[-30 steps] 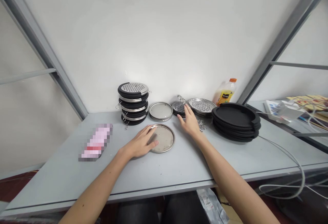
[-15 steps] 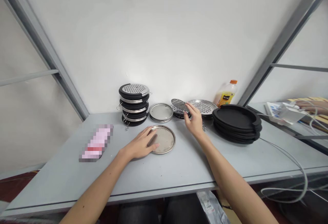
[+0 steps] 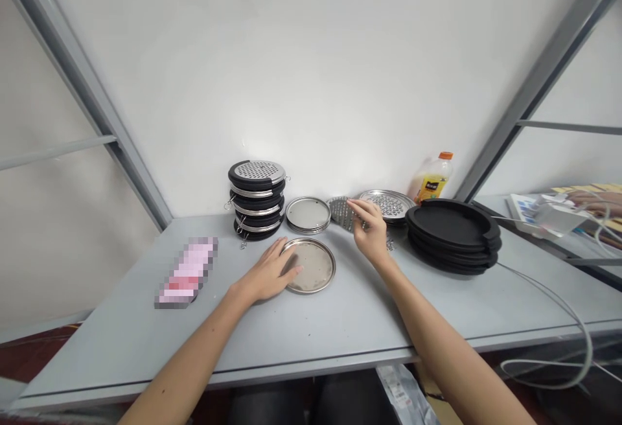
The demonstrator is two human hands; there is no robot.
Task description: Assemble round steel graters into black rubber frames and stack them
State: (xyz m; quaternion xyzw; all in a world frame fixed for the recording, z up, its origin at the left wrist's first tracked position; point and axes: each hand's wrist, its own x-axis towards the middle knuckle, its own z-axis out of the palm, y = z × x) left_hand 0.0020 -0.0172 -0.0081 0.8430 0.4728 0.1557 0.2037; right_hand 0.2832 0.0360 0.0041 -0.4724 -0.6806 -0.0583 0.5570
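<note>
A shallow round metal dish [image 3: 313, 268] lies flat on the grey table. My left hand [image 3: 265, 275] rests at its left rim with fingers and thumb spread. Behind and to the right, my right hand [image 3: 370, 229] pinches the right edge of a perforated metal grater disc [image 3: 341, 213], its holed face tilted toward me. The fingers partly cover that disc. Left of it sit several stacked plain metal dishes [image 3: 308, 212]. A stack of grater discs with raised rims [image 3: 387, 203] is just behind my right hand.
At the back left stands a tall stack of black-rimmed graters [image 3: 257, 195] with small wire hooks. Black round bases [image 3: 451, 237] are piled at the right, before a juice bottle [image 3: 434, 179]. A pixelated pink object [image 3: 187, 273] lies left. Another person's hand [image 3: 595, 201] shows far right.
The grater disc in my right hand has tipped, its face turning more toward me. My left hand stays at the dish. The view has shifted slightly.
</note>
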